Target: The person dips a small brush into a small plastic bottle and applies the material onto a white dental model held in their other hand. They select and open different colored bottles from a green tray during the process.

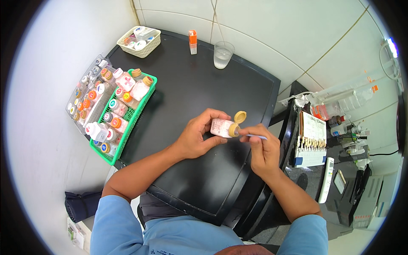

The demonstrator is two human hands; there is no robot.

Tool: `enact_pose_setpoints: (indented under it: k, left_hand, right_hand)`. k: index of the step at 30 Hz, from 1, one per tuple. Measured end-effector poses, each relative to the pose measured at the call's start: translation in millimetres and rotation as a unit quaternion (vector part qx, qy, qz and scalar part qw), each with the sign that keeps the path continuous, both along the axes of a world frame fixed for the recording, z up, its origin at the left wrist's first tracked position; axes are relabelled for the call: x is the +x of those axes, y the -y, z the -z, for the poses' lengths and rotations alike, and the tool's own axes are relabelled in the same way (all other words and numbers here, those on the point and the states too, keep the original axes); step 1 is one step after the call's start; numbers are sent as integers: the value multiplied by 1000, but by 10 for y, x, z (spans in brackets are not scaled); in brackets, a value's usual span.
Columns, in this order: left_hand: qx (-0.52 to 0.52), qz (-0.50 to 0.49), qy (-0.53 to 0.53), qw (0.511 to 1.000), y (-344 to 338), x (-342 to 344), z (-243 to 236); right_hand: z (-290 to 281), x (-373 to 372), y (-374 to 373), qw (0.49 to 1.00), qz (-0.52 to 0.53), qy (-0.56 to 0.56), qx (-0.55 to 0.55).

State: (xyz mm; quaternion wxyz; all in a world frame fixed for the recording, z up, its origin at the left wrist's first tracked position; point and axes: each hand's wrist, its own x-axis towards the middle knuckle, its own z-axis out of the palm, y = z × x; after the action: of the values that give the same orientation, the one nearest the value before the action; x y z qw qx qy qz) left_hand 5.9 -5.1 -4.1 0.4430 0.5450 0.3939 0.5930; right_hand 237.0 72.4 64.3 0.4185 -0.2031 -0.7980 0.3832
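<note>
Over a black tabletop [182, 95], a person in a light-blue shirt [191, 236] is holding a small clear bottle of pinkish-white contents [222, 127], its yellow flip cap [240, 117] hanging open. The left hand [199, 134] is gripping the bottle between thumb and fingers, tilting its mouth rightward; the right hand [263, 149] is pinching a slim lavender stick [259, 137] beside that mouth. Whether the tip is entering cannot be told.

With the bottle leaning uncapped, its contents could be spilling onto the table should the left grip slacken or the tilt steepen; a nudge from the stick could be knocking the bottle loose.

Coloured round labels are topping bottles in the green basket [140, 106], mostly too small for reading. Print is showing on the orange-and-white box [193, 41] and shirt, and handwriting is marking a white card [314, 123] at right.
</note>
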Motion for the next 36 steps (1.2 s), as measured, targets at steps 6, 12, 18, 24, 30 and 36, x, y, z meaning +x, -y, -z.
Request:
enact_pose_setpoints:
  k: [6,12,18,24,30,36]
  left_hand:
    - [-17,18,26,999,10,-13,33]
    - [-8,43,64,997,3,-8,11]
    - [-13,42,53,998,4,-6,11]
    - [-1,47,49,998,-1,-7,22]
    - [-36,79,47,995,6,-18,-65]
    - [-123,102,49,986,53,15,-67]
  right_hand:
    - [6,41,-47,997,10,-63,49]
    - [-64,-9,-47,998,-10,-5,62]
    - [-64,19,-67,999,-15,-4,50]
    - [-15,22,-63,1000,-22,-17,7]
    - [-4,-10,-34,998,6,-11,66]
    - [-33,-8,-20,990,-18,26,136]
